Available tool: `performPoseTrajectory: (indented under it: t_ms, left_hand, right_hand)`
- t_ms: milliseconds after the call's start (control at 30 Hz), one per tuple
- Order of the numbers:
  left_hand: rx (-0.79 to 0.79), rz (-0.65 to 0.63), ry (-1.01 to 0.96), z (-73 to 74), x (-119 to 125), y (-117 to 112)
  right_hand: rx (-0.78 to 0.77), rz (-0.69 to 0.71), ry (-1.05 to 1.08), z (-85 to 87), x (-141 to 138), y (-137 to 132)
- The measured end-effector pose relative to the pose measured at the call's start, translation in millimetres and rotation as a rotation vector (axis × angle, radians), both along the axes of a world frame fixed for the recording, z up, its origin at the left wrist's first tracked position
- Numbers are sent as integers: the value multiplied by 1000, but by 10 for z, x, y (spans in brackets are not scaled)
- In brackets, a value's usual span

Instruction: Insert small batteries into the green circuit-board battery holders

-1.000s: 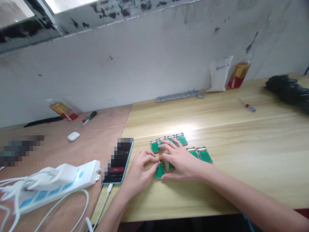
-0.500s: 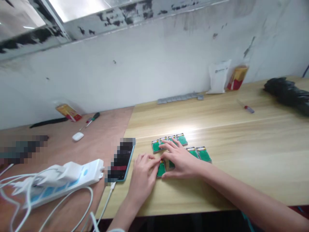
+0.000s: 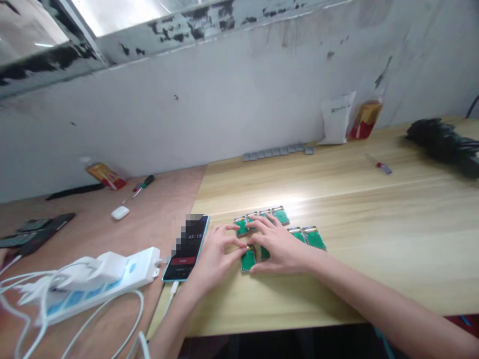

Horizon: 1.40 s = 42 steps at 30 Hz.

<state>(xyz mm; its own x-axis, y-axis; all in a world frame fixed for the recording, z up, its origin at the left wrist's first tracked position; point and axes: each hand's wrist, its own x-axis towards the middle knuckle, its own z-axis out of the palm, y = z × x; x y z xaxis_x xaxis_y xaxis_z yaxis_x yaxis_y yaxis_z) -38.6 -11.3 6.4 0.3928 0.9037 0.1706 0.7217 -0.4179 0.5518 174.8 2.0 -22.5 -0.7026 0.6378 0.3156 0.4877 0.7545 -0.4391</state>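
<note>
Power strip: white, plugs crowding it, its cables well away from my work (image 3: 144, 264).
Phone: flat on the table, beside my left forearm (image 3: 183, 262).
Left hand: fingers curled, thumb and forefinger tips brought together at the near board's top edge (image 3: 216, 255); I cannot tell whether they close on the small cylinder there.
Back row: four green boards, set side by side beyond my fingers, partly covered by my right hand (image 3: 280, 216).
Near board: flat on the wood in front of me, between my two hands (image 3: 247, 262). I judge it light and stiff, liable to slide on this smooth top if pushed from one side. Its rim looks like the safe hold; the green face I would leave unpressed.
Cylinder: a shiny, gold-banded piece along that board's top edge (image 3: 249, 248); probably hard, round and slick, best taken by fingertips, and its joints may be fragile.
Shaded board: just right of the near one, mostly under my palm (image 3: 264, 253).
Right hand: spread wide, thumb at the near board's lower right corner, forefinger by its top, other fingers reaching over the back row (image 3: 281, 246); how firmly it presses, I cannot tell.
Right pair: two more boards, side by side, just beyond my right wrist (image 3: 314, 239).
</note>
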Motion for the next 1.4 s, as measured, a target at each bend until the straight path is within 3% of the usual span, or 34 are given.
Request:
performPoseTrajectory:
  t_ms: [333,600,733,833,933,1067,1267,1400]
  left_hand:
    - [-57,32,-52,-62,13,4]
    - [50,45,14,-112,76,-103]
    - [118,39,7,-134,100,-166]
    - [139,45,-6,-95,86,-139]
    - [150,38,-9,-28,124,-10]
    - [188,-36,20,25,358,298]
    - [239,-225,197,-37,790,799]
    - [266,-250,274,-102,871,911]
  right_hand:
    - [-12,-10,-1,20,-1,3]
    - [74,-35,-9,102,63,17]
    - [84,-224,11,229,365,201]
    - [57,-366,-91,225,585,389]
    - [-8,-395,-173,154,673,518]
    - [-16,-401,-187,96,683,585]
    - [-11,-360,-148,118,765,572]
    - [53,-402,-132,22,736,555]
